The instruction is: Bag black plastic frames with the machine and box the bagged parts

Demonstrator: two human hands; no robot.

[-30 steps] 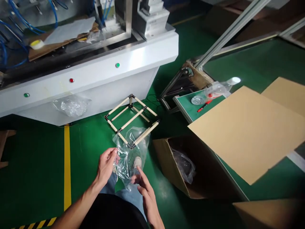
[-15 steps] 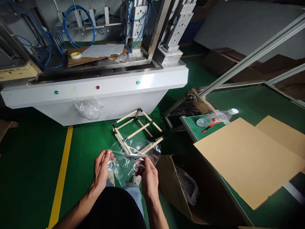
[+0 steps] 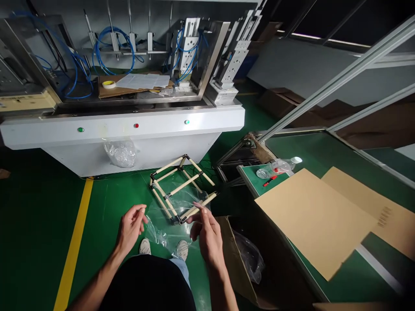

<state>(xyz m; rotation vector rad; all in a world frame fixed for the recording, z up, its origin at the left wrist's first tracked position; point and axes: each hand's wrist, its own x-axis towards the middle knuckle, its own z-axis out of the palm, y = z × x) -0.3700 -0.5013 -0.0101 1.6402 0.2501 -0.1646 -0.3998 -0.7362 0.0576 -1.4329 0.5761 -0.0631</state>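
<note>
A clear plastic bag [image 3: 168, 226] is stretched between my two hands above the green floor. My left hand [image 3: 130, 227] pinches its left edge with closed fingers. My right hand [image 3: 205, 230] pinches the right edge near the top. Just beyond the bag stands a small cube frame [image 3: 180, 188] of cream rods with black corner joints, its near corner showing through the plastic. My shoes [image 3: 164, 248] show under the bag.
A white machine [image 3: 129, 129] with coloured buttons, blue hoses and a hanging plastic bag [image 3: 121, 152] stands ahead. An open cardboard box [image 3: 246, 259] with a plastic liner sits to the right. Cardboard sheets [image 3: 317, 216] and a water bottle [image 3: 280, 166] lie on a green table.
My view has tilted up toward the machine. My hands have spread apart, pulling the bag wider and flatter, and moved closer to the rod frame.
</note>
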